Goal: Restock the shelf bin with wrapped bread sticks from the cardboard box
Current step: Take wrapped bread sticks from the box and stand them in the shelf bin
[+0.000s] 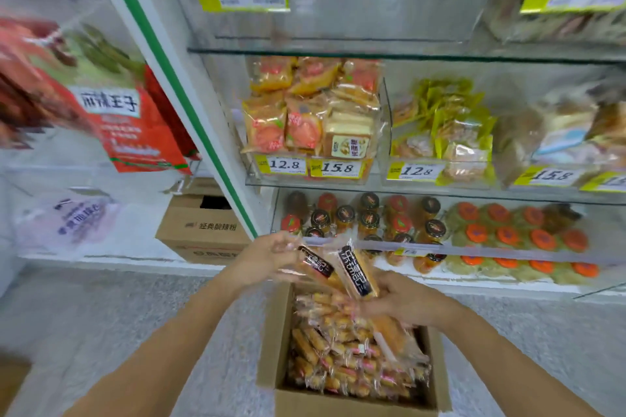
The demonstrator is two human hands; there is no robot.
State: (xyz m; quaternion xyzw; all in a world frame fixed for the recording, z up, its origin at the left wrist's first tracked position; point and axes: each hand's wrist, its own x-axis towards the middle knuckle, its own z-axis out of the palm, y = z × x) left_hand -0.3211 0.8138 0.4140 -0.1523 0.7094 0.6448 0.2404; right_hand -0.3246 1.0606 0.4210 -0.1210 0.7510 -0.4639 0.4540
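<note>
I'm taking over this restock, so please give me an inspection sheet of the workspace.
Surface: grey speckled floor; open cardboard box stands on it.
Job's things: box full of wrapped bread sticks; left packet and right packet, both black-labelled, raised above it.
Clutter: second box by the green-edged post.
Hands: left hand holds the left packet; right hand holds the right packet; both blurred.
Cables: nothing seen.
Surroundings: glass shelves with bagged breads, jars below, price tags; clear top bin looks empty.
</note>
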